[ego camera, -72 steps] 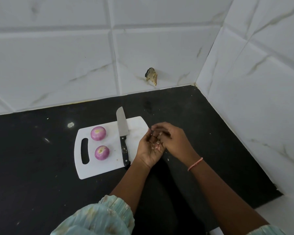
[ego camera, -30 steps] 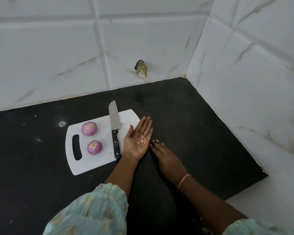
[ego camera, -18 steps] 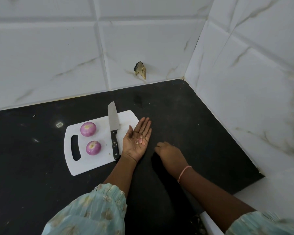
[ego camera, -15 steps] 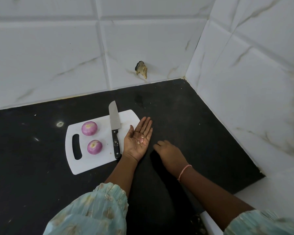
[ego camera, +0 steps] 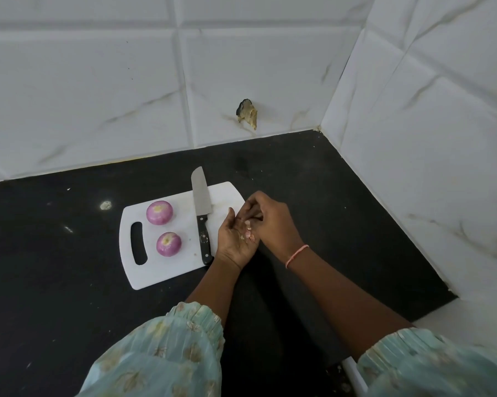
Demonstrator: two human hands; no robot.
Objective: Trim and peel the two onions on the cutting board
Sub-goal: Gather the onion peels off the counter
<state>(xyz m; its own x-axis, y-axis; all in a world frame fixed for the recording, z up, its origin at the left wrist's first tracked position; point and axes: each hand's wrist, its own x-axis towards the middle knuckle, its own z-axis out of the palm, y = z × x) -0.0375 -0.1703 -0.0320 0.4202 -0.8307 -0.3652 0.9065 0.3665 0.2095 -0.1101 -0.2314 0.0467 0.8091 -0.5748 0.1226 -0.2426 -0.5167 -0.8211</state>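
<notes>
Two peeled purple onions sit on the white cutting board (ego camera: 167, 272), one at the back (ego camera: 159, 212) and one nearer me (ego camera: 169, 244). A black-handled knife (ego camera: 202, 208) lies on the board to their right, blade pointing away. My left hand (ego camera: 233, 244) is palm up over the board's right edge, with small pink onion scraps (ego camera: 248, 235) lying in it. My right hand (ego camera: 273, 224) hovers over the left palm and fingers. Its fingertips are bunched downward and pinch bits of scrap.
The board lies on a black countertop (ego camera: 55, 267) in a corner of white marble-look tiled walls. A broken patch (ego camera: 247, 113) marks the back wall. The counter's front right edge meets a white surface (ego camera: 471, 316).
My right hand has lifted off the counter to the right of the board and moved up and left over my left palm. My left hand has curled slightly. Onions and knife are unmoved.
</notes>
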